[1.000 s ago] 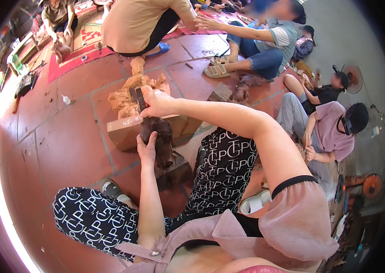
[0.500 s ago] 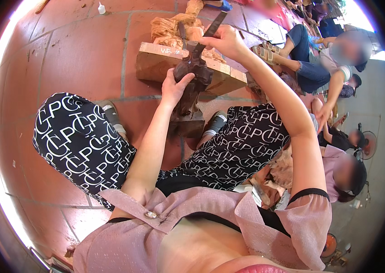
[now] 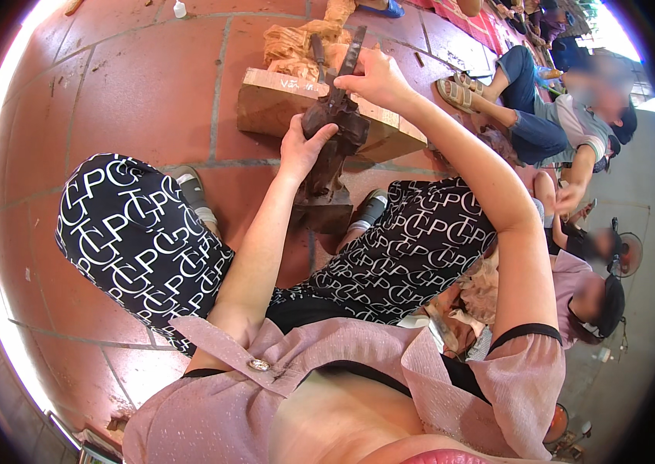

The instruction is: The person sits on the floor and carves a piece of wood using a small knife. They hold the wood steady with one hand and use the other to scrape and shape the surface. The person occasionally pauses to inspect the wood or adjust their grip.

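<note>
L. hand (image 3: 302, 149) part-curled round the dark carving (image 3: 335, 158) at 12 o'clock, prob. to steady it from its L. side. R. hand (image 3: 374, 77), toward 1 o'clock, pinched on a dark flat bar (image 3: 354, 50), prob. for fine control. Wooden block (image 3: 273, 108) just beyond carving.

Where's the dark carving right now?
Head view, upper middle: the dark carving is between the person's shoes, on the near side of the pale wooden block, gripped by the left hand.

My dark-brown wood carving (image 3: 334, 158) has its blocky base (image 3: 323, 219) lowermost; my flat dark bar (image 3: 353, 52) slants at the carving's top.
</note>
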Demonstrator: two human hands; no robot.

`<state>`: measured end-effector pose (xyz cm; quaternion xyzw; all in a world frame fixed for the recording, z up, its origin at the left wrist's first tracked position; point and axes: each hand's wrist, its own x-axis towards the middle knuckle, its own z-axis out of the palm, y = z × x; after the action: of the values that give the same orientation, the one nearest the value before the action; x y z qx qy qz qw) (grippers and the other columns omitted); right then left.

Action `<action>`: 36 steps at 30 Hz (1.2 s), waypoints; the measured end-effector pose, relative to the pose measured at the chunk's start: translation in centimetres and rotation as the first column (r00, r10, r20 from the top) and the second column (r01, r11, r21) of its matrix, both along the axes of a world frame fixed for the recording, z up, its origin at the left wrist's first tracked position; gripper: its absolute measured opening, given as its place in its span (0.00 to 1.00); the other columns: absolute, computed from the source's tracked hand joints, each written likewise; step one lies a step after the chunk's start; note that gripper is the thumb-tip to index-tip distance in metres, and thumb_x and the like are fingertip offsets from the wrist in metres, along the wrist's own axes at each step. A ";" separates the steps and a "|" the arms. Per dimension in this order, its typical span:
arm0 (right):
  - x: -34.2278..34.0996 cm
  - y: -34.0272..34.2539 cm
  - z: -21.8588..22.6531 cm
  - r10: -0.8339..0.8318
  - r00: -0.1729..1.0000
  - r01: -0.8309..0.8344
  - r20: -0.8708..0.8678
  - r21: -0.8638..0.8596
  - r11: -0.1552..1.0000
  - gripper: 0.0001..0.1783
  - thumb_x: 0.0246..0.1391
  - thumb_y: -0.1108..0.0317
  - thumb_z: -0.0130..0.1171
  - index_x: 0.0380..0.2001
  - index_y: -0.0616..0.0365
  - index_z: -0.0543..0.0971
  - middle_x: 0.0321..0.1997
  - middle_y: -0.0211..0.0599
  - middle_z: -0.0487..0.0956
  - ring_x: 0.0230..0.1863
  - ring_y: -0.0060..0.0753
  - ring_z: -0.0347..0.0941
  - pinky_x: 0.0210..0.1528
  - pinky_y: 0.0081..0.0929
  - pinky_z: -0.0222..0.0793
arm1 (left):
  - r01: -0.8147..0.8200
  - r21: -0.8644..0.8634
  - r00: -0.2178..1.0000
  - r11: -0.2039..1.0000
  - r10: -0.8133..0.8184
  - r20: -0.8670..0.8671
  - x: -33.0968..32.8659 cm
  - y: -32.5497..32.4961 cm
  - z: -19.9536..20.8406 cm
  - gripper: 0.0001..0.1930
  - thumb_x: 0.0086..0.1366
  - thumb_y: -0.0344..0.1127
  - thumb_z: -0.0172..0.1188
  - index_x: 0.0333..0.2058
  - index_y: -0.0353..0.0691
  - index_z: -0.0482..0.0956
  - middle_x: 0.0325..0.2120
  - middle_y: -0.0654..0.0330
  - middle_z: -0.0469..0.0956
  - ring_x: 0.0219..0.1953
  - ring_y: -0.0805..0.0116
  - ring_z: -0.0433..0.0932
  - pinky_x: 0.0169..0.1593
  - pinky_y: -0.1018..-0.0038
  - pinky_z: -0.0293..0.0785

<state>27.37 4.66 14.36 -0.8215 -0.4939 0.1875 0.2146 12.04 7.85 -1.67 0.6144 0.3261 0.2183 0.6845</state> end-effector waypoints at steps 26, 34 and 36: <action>-2.7 1.5 1.4 0.142 0.937 -0.141 0.319 -0.028 0.990 0.12 0.42 0.64 0.54 0.31 0.57 0.74 0.30 0.50 0.77 0.38 0.54 0.73 0.40 0.45 0.68 | -0.003 0.036 1.000 0.999 0.003 0.019 -0.3 -0.5 1.3 0.32 0.53 0.50 0.66 0.46 0.30 0.67 0.40 0.54 0.76 0.42 0.70 0.74 0.47 0.74 0.69; -3.4 2.0 1.9 0.143 0.905 -0.179 0.400 0.054 0.982 0.11 0.41 0.65 0.53 0.30 0.56 0.74 0.27 0.49 0.77 0.34 0.53 0.74 0.38 0.45 0.68 | -0.016 0.079 1.000 0.997 0.017 -0.008 -0.4 -0.9 2.3 0.38 0.49 0.57 0.66 0.48 0.32 0.66 0.41 0.48 0.76 0.46 0.59 0.75 0.51 0.69 0.67; -2.3 2.2 2.4 0.076 0.951 -0.098 0.301 0.059 0.993 0.12 0.40 0.63 0.55 0.29 0.58 0.75 0.27 0.50 0.77 0.34 0.51 0.75 0.39 0.42 0.70 | -0.025 0.073 1.000 0.997 0.024 0.009 -0.1 -0.9 1.6 0.37 0.49 0.57 0.66 0.47 0.32 0.67 0.40 0.47 0.77 0.45 0.59 0.75 0.50 0.69 0.67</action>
<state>25.04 6.81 16.71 -0.8094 -0.5628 0.0521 0.1593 11.92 6.94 -0.04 0.6339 0.3227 0.2410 0.6602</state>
